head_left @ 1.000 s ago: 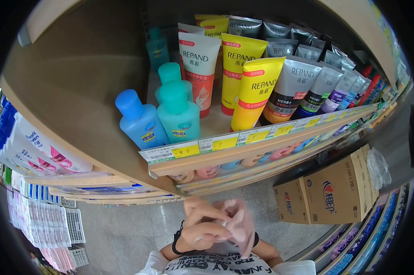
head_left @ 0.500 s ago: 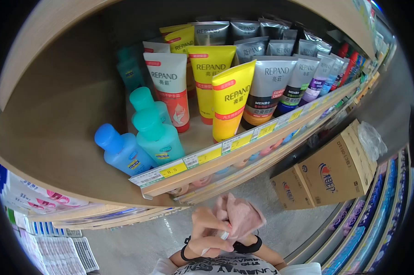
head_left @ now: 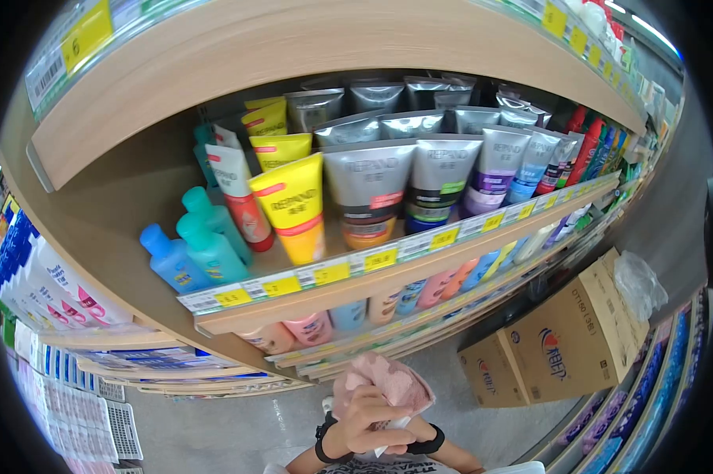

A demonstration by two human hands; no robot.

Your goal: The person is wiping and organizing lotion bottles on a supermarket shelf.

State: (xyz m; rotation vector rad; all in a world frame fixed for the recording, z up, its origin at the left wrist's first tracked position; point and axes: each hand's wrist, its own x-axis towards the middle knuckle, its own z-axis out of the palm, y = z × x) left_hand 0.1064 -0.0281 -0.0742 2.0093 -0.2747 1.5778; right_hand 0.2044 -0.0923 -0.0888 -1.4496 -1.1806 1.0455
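Observation:
Low in the view, my left hand (head_left: 364,420) is closed, its fingers curled round a small white object (head_left: 397,424) whose kind I cannot make out. A pink cloth (head_left: 384,379) bunches up just beyond those fingers. My right hand (head_left: 421,429) is mostly hidden behind the left hand and the cloth; it appears closed on the cloth. Both wrists wear black bands. Ahead on the shelf, a yellow tube (head_left: 292,209) leans beside a grey tube (head_left: 370,186). Teal bottles (head_left: 214,249) and a blue bottle (head_left: 171,257) stand to the left.
The shelf edge with price tags (head_left: 333,272) runs across in front of my hands. A lower shelf holds several bottles (head_left: 309,328). Cardboard boxes (head_left: 562,340) sit on the floor at right. White baskets (head_left: 123,430) stand at lower left.
My view has shifted, so the upper shelf board and the lower row of bottles show more. My left hand has turned, its back now facing up over the cloth. One front yellow tube no longer shows.

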